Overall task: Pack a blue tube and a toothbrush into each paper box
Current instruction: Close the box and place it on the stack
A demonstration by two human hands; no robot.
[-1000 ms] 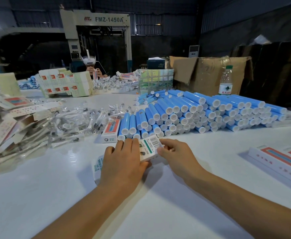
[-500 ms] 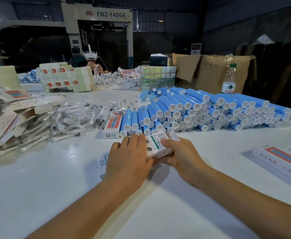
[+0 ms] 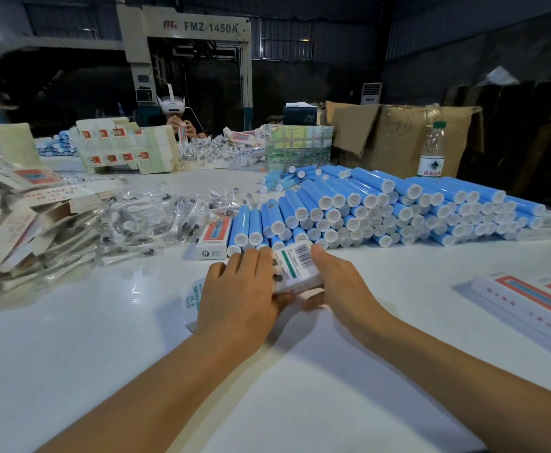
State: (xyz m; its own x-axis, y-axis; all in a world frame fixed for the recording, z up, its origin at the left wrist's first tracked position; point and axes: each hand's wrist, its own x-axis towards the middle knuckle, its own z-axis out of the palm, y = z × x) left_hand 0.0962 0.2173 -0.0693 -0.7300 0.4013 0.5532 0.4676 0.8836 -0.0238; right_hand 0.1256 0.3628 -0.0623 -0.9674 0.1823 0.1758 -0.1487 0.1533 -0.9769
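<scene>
One box [image 3: 295, 269] was gripped by both hands [image 3: 244, 289] (contents unseen); finished boxes [image 3: 529, 302] lay right, while many tubes [image 3: 382, 207] and toothbrushes [image 3: 130, 223] remained unpacked.

Glossy white table [image 3: 71, 371] — printed paper box [image 3: 295, 268], cellophane-wrapped toothbrushes [image 3: 143, 223].

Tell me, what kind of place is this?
Probably a factory packing floor. A big machine marked FMZ-1450A stands at the back, blue tubes are stacked by the dozen on the white table, and flat paper boxes lie heaped beside them.
</scene>
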